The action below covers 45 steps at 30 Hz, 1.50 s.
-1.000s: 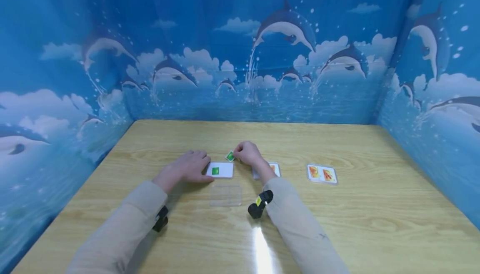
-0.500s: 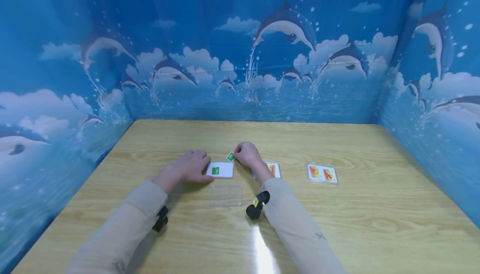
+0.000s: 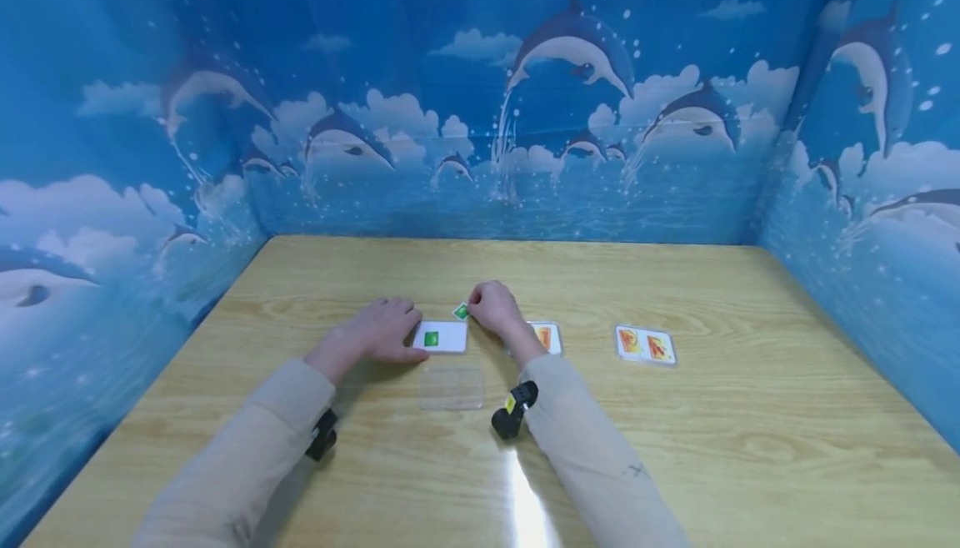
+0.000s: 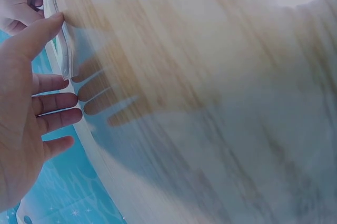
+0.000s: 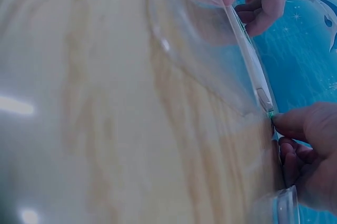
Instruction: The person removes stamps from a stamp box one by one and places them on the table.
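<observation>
A white rectangular card (image 3: 451, 338) with a green square printed on its left part lies at the middle of the table. My left hand (image 3: 381, 331) grips its left end, thumb on the near edge and fingertips at the far side. Just beyond the card's far right corner, my right hand (image 3: 493, 308) pinches a small green square piece with a white border (image 3: 461, 311) between thumb and finger. In the right wrist view, the right thumb (image 5: 295, 121) is close to the card's end. In front of the card lies a clear plastic cover (image 3: 452, 389).
A clear-edged card with orange pictures (image 3: 545, 337) is partly hidden under my right forearm. Farther right lies another two-picture orange card (image 3: 646, 345). The wooden table (image 3: 750, 448) meets blue dolphin curtains (image 3: 480, 156) at the back and sides.
My right forearm has shifted slightly left, uncovering a little of the orange card behind it. Both hands keep their hold, and the cards stay in place.
</observation>
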Each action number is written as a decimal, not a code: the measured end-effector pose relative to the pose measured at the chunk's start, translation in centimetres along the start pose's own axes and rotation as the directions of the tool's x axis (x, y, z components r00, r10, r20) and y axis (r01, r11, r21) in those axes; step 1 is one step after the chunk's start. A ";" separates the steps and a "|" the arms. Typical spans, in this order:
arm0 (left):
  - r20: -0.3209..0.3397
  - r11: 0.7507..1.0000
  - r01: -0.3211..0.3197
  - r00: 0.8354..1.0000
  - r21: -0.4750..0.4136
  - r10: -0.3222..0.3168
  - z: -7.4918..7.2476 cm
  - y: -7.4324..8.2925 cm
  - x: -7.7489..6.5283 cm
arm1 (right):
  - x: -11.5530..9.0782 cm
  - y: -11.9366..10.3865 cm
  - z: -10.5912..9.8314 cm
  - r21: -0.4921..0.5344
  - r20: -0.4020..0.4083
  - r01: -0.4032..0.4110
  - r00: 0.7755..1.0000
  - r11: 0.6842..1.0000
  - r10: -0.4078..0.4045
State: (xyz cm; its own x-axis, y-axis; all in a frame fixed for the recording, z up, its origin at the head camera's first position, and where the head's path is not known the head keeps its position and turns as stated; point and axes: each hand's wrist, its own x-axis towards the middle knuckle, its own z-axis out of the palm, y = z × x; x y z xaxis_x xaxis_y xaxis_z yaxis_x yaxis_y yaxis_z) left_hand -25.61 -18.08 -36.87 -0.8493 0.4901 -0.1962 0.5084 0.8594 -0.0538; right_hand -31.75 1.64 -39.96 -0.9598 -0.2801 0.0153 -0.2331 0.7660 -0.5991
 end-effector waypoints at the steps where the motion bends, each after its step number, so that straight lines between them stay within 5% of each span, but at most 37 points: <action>1: 0.002 1.000 0.000 1.000 0.001 0.000 0.0 0.0 0.0 | 0.0 0.0 0.0 -0.001 -0.002 0.002 1.000 1.000 -0.002; 23: 0.020 1.000 0.014 1.000 -0.027 -0.014 0.1 -0.3 -0.1 | -0.4 -0.3 -1.4 0.342 0.060 -0.016 0.998 0.940 -0.005; 35: -0.018 1.000 -0.015 1.000 -0.011 0.015 0.1 -0.4 -0.1 | -1.0 -1.9 -0.8 0.322 0.132 0.079 0.983 0.943 -0.128; 45: 0.014 1.000 0.003 1.000 -0.017 -0.003 0.0 -0.2 0.0 | -1.5 -2.2 0.0 0.270 0.190 0.104 0.969 0.957 -0.159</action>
State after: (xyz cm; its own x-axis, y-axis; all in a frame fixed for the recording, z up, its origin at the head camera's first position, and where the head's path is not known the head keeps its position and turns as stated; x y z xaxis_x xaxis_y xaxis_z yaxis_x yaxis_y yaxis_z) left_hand -25.71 -18.27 -36.81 -0.8488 0.4854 -0.2094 0.5031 0.8634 -0.0381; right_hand -29.83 0.33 -38.70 -0.8633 -0.5030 -0.0418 -0.2809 0.5475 -0.7882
